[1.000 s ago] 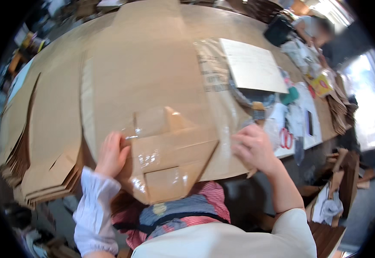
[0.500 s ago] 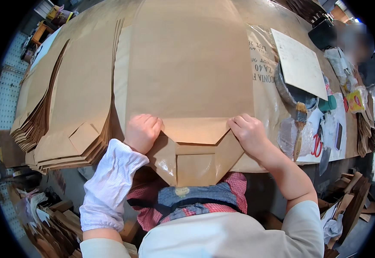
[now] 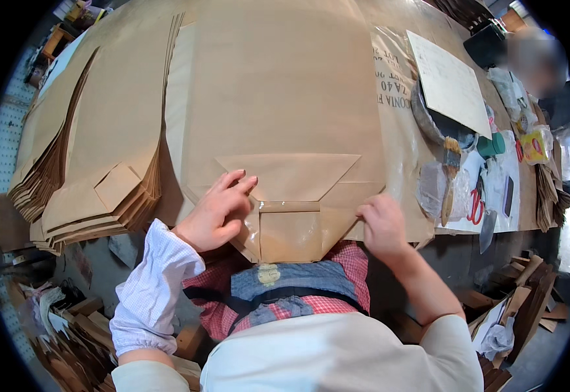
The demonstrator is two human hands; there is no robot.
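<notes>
A large brown paper bag (image 3: 285,85) lies lengthwise in front of me, its near end folded into a flat bottom. One trapezoid flap (image 3: 291,176) lies folded away from me; the near flap (image 3: 289,232) has glossy, wet-looking patches. My left hand (image 3: 216,212), in a white checked sleeve cover, rests by the left side of the folds, fingers spread and holding nothing. At the right edge of the folded end, my right hand (image 3: 383,225) is closed, with its curled fingers pinching the bag's edge.
Stacks of folded brown bags (image 3: 112,144) lie on the left. On the right are a white board (image 3: 448,85) over a basin (image 3: 422,114), a paste brush (image 3: 450,173), red scissors (image 3: 476,199) and a knife blade (image 3: 487,228). A blurred person (image 3: 536,62) is at far right.
The trapezoid flap, lifted between both hands before, now lies flat on the bag. My left hand has let go and spread its fingers; my right hand has moved down to the right edge.
</notes>
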